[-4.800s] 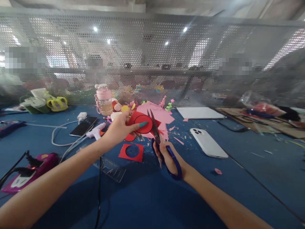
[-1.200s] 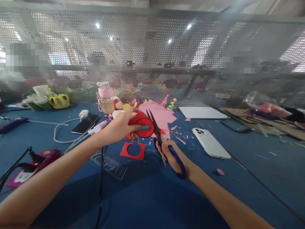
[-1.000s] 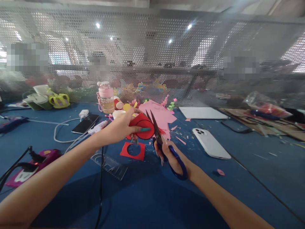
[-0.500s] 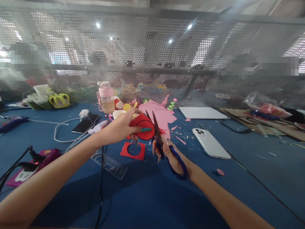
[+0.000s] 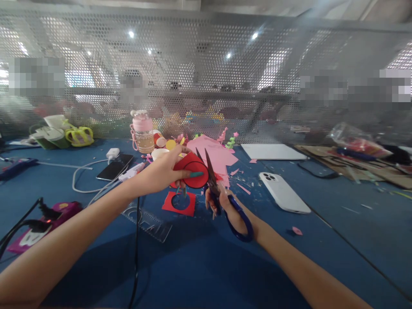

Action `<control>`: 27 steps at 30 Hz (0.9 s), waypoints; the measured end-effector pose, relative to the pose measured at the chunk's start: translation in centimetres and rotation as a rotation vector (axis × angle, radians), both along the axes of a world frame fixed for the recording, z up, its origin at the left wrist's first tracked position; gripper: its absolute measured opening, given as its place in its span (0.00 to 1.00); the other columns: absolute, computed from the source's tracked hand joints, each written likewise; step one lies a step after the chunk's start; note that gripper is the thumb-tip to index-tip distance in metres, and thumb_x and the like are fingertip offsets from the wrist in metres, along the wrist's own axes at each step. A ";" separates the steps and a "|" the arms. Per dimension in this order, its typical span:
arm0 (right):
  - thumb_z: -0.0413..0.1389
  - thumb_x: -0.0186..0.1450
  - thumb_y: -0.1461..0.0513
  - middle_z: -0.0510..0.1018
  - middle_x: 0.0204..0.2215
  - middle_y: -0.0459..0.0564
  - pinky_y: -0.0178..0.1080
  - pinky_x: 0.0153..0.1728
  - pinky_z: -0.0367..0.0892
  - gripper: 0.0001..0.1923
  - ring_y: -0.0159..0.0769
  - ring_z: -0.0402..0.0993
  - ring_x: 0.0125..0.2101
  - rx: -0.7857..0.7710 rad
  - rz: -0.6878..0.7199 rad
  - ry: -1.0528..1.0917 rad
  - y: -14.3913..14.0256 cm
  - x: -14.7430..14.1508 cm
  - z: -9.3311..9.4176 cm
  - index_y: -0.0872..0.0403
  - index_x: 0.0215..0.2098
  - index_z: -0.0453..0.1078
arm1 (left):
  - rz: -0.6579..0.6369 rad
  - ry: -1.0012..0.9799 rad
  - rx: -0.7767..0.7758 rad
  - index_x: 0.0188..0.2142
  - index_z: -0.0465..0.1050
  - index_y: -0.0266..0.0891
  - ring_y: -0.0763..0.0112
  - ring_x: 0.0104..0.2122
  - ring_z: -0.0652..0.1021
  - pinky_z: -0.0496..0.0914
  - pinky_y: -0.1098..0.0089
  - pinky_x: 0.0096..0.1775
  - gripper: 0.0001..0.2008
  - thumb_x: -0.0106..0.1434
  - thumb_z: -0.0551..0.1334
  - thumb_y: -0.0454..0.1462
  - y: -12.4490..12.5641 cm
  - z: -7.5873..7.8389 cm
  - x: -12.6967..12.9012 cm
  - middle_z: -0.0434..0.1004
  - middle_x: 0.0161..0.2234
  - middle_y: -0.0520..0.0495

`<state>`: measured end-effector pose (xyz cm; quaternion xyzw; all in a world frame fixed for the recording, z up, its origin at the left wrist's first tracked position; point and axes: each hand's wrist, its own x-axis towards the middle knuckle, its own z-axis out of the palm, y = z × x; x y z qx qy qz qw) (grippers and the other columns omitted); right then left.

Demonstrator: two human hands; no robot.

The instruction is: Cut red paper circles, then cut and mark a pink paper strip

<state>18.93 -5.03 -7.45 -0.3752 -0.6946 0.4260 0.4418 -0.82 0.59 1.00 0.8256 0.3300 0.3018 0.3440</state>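
Between the thumb and fingers of my left hand [image 5: 165, 171] is a piece of red paper [image 5: 190, 165] with a dark circle outline on it. My right hand [image 5: 227, 208] grips dark blue-handled scissors [image 5: 240, 219]. Their blades are apart and point up and away, right against the paper's right edge. Below the hands, a red paper scrap [image 5: 167, 205] with a round hole lies on the blue table [image 5: 206, 266]. Left of that scrap rests a clear plastic stencil ruler [image 5: 154, 225]. Pink paper sheets [image 5: 214, 152] lie behind the scissors.
A white phone [image 5: 285, 193] lies at right, a black phone [image 5: 115, 167] at left near a glue gun [image 5: 131, 171]. A pink-lidded bottle [image 5: 143, 132] stands behind. A purple power strip [image 5: 66, 210] and a black cable [image 5: 137, 244] are near my left arm. A perforated screen [image 5: 199, 73] closes the back.
Both hands, the red paper and the scissors hold almost the same pose. The whole view has shifted very slightly.
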 end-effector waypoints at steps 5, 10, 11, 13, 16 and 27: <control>0.41 0.57 0.33 0.63 0.21 0.42 0.34 0.20 0.61 0.31 0.28 0.59 0.19 -0.031 0.001 0.025 -0.1 -0.1 0.2 0.52 0.27 0.58 | 0.040 0.066 0.039 0.43 0.62 0.37 0.68 0.32 0.77 0.69 0.69 0.33 0.16 0.56 0.63 0.37 -0.1 0.2 0.1 0.76 0.31 0.48; 0.42 0.55 0.32 0.62 0.20 0.42 0.35 0.19 0.61 0.32 0.28 0.59 0.19 -0.066 -0.010 0.027 -0.1 -0.3 0.6 0.52 0.26 0.58 | 0.042 0.105 0.085 0.41 0.62 0.38 0.67 0.33 0.77 0.69 0.68 0.35 0.12 0.58 0.61 0.36 -0.4 0.4 0.1 0.76 0.32 0.48; 0.42 0.55 0.32 0.63 0.20 0.42 0.35 0.19 0.61 0.32 0.29 0.59 0.19 -0.073 -0.014 0.024 -0.2 -0.3 0.6 0.52 0.26 0.58 | 0.045 0.114 0.075 0.41 0.62 0.38 0.68 0.31 0.77 0.69 0.68 0.34 0.12 0.58 0.60 0.36 -0.4 0.5 0.1 0.76 0.31 0.48; 0.42 0.55 0.32 0.62 0.20 0.42 0.35 0.19 0.61 0.33 0.29 0.58 0.18 -0.076 -0.021 0.020 -0.2 -0.3 0.6 0.52 0.25 0.59 | 0.046 0.127 0.054 0.39 0.61 0.38 0.70 0.28 0.76 0.69 0.69 0.31 0.11 0.58 0.60 0.35 -0.4 0.5 0.1 0.76 0.31 0.48; 0.41 0.55 0.32 0.61 0.19 0.42 0.35 0.19 0.62 0.33 0.29 0.58 0.19 -0.076 -0.025 0.020 -0.1 -0.3 0.5 0.52 0.25 0.59 | 0.037 0.129 0.047 0.38 0.60 0.39 0.72 0.25 0.75 0.68 0.70 0.28 0.10 0.59 0.60 0.35 -0.5 0.5 0.1 0.76 0.32 0.47; 0.41 0.54 0.31 0.61 0.19 0.42 0.35 0.19 0.60 0.33 0.29 0.58 0.19 -0.103 -0.034 0.018 -0.2 -0.4 0.8 0.52 0.25 0.58 | 0.060 0.147 0.061 0.38 0.58 0.39 0.69 0.28 0.76 0.69 0.70 0.29 0.11 0.58 0.60 0.35 -0.7 0.7 0.3 0.76 0.34 0.45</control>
